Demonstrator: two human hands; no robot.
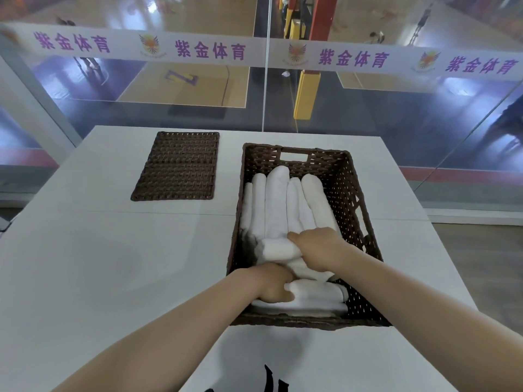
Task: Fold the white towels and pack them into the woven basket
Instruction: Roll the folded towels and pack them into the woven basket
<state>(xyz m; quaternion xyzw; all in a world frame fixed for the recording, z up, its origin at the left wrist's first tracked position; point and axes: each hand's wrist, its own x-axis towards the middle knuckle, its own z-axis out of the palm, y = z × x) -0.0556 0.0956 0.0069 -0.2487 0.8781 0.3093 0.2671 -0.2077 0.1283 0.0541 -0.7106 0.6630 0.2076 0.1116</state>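
A dark brown woven basket point(351, 193) stands on the white table point(113, 264), right of centre. Several folded white towels point(277, 205) stand on edge in a row inside it, running away from me. Across the near end lie more folded towels. My right hand point(319, 247) grips one of these crosswise towels point(280, 248) from above. My left hand point(271, 284) reaches over the basket's near left side and holds the nearest folded towel point(317, 292) at its left end.
The basket's flat woven lid point(178, 165) lies on the table to the left of the basket. A glass wall point(266, 80) rises just behind the table's far edge. Bare table surface lies left of the basket and in front of it.
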